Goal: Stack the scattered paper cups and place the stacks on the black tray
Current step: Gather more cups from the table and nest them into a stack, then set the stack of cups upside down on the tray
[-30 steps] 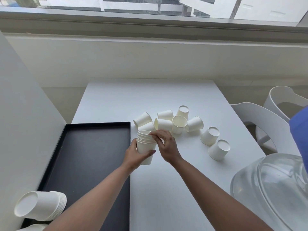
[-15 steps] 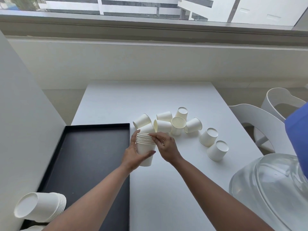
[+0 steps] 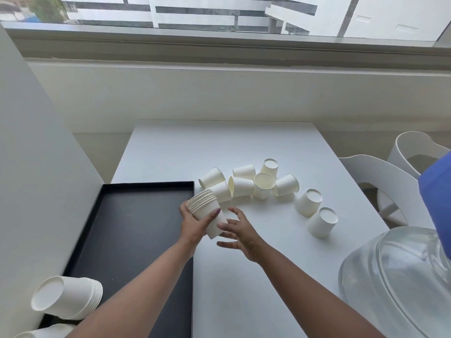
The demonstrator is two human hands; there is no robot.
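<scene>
At the far left, toward seven o'clock, a finished stack of paper cups (image 3: 67, 298) lies on its side at the near corner of the black tray (image 3: 136, 230), base turned outward; another white cup form (image 3: 46, 331) is cut off by the lower edge beneath it. The tray sits along the left side of the white table (image 3: 244, 289). At its right rim, the left hand (image 3: 195, 224) grips a second stack of cups (image 3: 207, 213), thumb across the front, the stack tilted with its rims leaning toward ten o'clock. Just to the right, the right hand (image 3: 240, 234) hovers with fingers spread and relaxed, holding nothing, its fingertips close to the stack's base; whether they touch it I cannot tell. Toward one o'clock from the hands, loose cups (image 3: 244, 186) lie clustered, most on their sides, one upright (image 3: 263, 187). Further right, two cups (image 3: 314, 212) stand upside down. At four o'clock sit a clear water jug (image 3: 395, 284) and white chairs (image 3: 380, 176).
</scene>
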